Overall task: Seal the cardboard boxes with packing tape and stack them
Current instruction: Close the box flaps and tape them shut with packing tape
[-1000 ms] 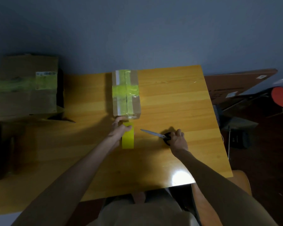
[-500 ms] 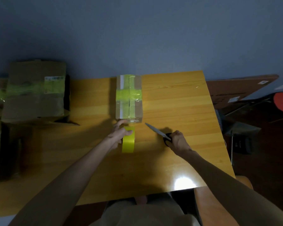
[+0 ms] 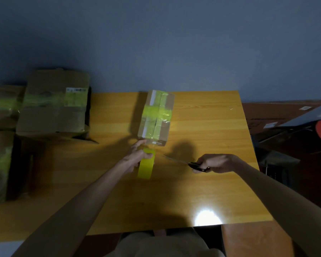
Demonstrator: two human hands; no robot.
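Yellow and glossy, the roll of packing tape (image 3: 146, 168) stands on edge in my left hand (image 3: 135, 158). That grip is clenched round it, with one finger over its top. Another finger stretches to twelve o'clock and seems to touch the near end of the small cardboard box (image 3: 157, 117). My right hand (image 3: 218, 162), at three o'clock of the roll, grasps the black-handled steel scissors (image 3: 185, 163), whose blades point to nine o'clock, low over the orange wooden desk (image 3: 202, 191).

The box lies lengthwise mid-desk, crossed by yellow bands under clear film. I judge it light and fairly stiff, but slick where taped, so I would take it by its two long sides, on bare cardboard. Any tape drawn off the roll will likely cling to itself if it goes slack.

At ten o'clock stand the bigger taped cardboard boxes (image 3: 54, 112). The white label (image 3: 76, 90) there is too blurred to read, as are the stickers on the flat brown sheet (image 3: 278, 112) at two o'clock.
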